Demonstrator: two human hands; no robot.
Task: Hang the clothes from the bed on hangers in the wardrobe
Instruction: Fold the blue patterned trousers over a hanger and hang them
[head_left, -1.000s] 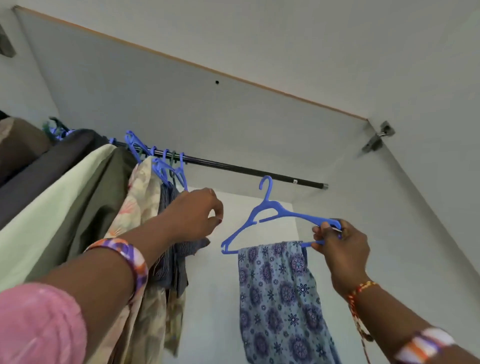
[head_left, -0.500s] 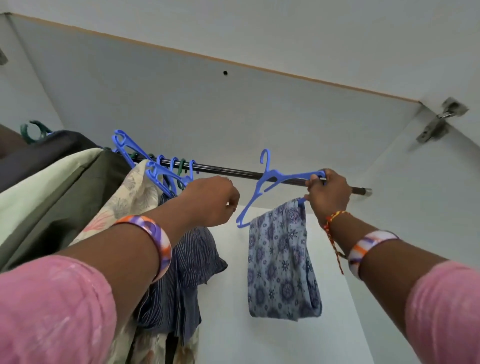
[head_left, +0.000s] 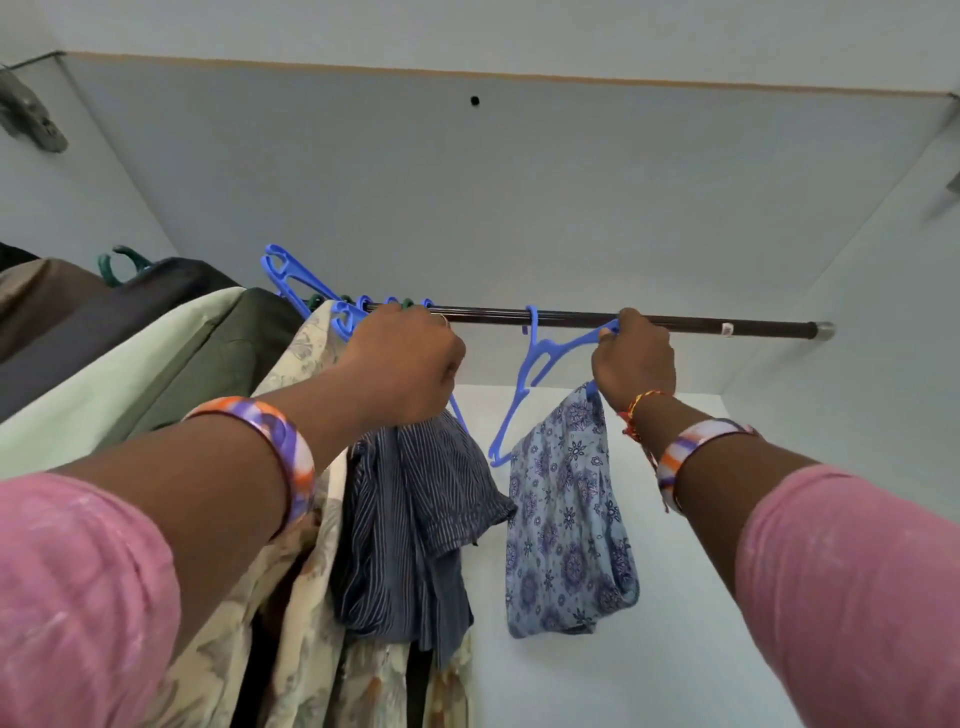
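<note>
A dark wardrobe rail (head_left: 727, 328) runs across the view. The hook of a blue hanger (head_left: 540, 358) sits over it near the middle. A blue floral cloth (head_left: 566, 519) is draped on that hanger. My right hand (head_left: 636, 364) grips the hanger's right arm just below the rail. My left hand (head_left: 410, 364) is curled at the rail against the hanger tops of the hung clothes. It seems to hold the blue hanger of a dark striped shirt (head_left: 415, 519). The bed is out of view.
Left of the striped shirt hang a cream floral garment (head_left: 301, 597), a pale green one (head_left: 119, 384) and dark ones (head_left: 104, 312). A tilted blue hanger (head_left: 291, 280) sticks up there. The rail is bare to the right, up to the side wall (head_left: 883, 312).
My right hand raised the hanger with the floral cloth up to the rail, and its hook now sits over the rail. My left hand rose to the rail by the hung hangers.
</note>
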